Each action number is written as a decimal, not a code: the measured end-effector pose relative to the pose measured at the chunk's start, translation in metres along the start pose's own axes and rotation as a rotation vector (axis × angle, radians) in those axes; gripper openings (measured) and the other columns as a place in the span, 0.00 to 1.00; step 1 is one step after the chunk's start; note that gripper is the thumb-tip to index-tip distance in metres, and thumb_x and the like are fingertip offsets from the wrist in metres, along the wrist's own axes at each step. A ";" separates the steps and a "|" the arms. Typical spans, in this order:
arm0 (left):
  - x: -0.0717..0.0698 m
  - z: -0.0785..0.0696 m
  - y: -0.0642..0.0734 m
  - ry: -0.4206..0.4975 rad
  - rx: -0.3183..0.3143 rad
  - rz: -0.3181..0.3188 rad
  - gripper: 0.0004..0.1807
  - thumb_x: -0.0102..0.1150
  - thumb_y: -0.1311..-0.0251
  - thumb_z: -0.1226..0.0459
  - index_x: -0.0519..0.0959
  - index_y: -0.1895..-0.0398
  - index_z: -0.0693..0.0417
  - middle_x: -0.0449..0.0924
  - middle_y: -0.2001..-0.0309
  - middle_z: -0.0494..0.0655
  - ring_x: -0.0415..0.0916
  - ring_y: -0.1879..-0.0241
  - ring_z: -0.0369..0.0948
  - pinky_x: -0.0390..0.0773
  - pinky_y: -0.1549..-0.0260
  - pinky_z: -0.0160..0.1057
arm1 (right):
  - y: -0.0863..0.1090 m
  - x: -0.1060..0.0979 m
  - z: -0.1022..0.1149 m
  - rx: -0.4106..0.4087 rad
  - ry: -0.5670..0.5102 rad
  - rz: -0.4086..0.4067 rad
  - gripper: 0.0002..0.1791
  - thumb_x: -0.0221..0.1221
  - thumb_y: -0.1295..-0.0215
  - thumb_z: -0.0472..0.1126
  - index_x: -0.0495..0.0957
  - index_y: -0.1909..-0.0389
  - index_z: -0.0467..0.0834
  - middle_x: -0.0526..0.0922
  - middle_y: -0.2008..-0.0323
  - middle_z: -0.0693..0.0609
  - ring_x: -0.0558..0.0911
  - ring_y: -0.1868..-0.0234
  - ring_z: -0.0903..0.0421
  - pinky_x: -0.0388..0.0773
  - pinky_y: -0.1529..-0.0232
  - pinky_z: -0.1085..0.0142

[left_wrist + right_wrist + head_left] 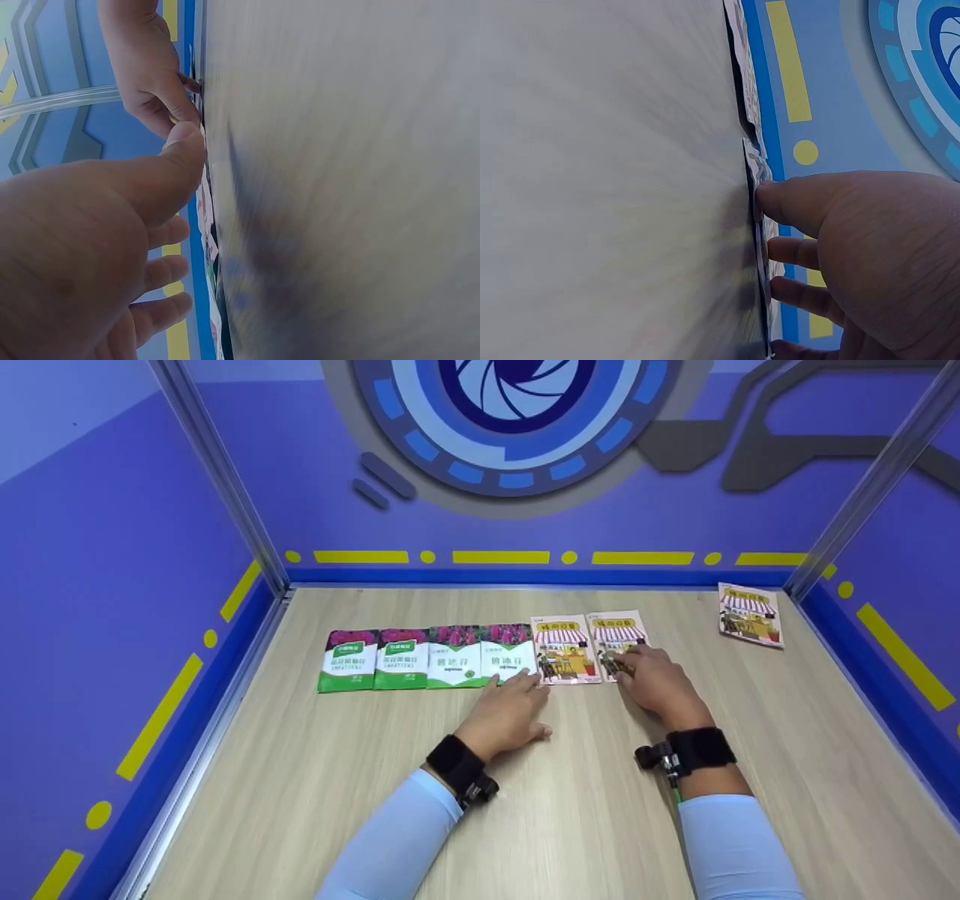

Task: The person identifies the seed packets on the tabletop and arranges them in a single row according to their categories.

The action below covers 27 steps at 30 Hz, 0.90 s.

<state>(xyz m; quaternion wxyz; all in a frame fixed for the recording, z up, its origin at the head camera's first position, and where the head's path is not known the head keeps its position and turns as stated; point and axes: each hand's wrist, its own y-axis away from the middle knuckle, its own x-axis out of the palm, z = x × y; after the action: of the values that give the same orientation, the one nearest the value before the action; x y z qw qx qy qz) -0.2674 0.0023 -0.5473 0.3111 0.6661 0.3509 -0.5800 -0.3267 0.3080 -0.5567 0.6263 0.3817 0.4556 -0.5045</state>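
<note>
A row of seed packets lies flat on the table. At its left end are two packets (348, 661) with green bottoms and magenta flowers, then two white-and-green packets (454, 658) with pink flowers. Two pink packets with striped awnings finish the row on the right. My right hand (660, 682) rests its thumb and fingertips on the rightmost pink packet (611, 630); the right wrist view shows the thumb (795, 201) against its face. My left hand (510, 712), fingers loosely extended, is at the near edge of the row, closest to the left pink packet (564, 652), holding nothing.
Another pink awning packet (750, 615) lies apart near the table's back right corner. Blue printed panels (510, 536) wall the wood-grain table (585, 810) at the back and both sides, with metal posts (255, 532) at the corners.
</note>
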 end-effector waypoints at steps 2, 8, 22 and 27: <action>0.000 0.000 0.000 0.007 -0.003 0.002 0.43 0.60 0.36 0.35 0.68 0.23 0.45 0.58 0.20 0.47 0.54 0.20 0.49 0.53 0.25 0.64 | 0.000 0.000 0.001 -0.006 0.005 -0.005 0.27 0.57 0.25 0.46 0.73 0.27 0.49 0.70 0.30 0.38 0.67 0.30 0.33 0.65 0.36 0.30; 0.002 0.001 0.000 0.002 -0.002 -0.008 0.42 0.60 0.36 0.36 0.69 0.24 0.44 0.60 0.20 0.45 0.55 0.21 0.48 0.54 0.25 0.63 | -0.002 0.002 0.002 0.005 0.009 -0.021 0.27 0.59 0.26 0.46 0.74 0.27 0.50 0.73 0.33 0.40 0.69 0.32 0.34 0.67 0.37 0.31; -0.002 0.000 -0.001 -0.006 0.027 -0.025 0.41 0.54 0.34 0.33 0.69 0.24 0.41 0.61 0.21 0.44 0.56 0.21 0.49 0.54 0.25 0.63 | 0.001 -0.015 -0.016 0.064 -0.061 -0.051 0.29 0.58 0.24 0.51 0.74 0.30 0.39 0.68 0.29 0.35 0.66 0.28 0.31 0.62 0.33 0.30; -0.003 0.000 -0.002 -0.010 0.025 -0.031 0.41 0.55 0.35 0.32 0.69 0.24 0.39 0.62 0.22 0.42 0.56 0.21 0.47 0.55 0.25 0.62 | 0.004 -0.029 -0.041 0.147 -0.077 -0.046 0.34 0.54 0.22 0.55 0.68 0.26 0.37 0.62 0.26 0.30 0.59 0.27 0.27 0.57 0.32 0.27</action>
<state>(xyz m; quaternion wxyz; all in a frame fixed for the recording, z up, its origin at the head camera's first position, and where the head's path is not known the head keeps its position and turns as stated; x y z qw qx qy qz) -0.2694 0.0029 -0.5448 0.2954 0.6614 0.3525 -0.5925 -0.3326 0.3556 -0.5410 0.6018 0.3965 0.4015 -0.5651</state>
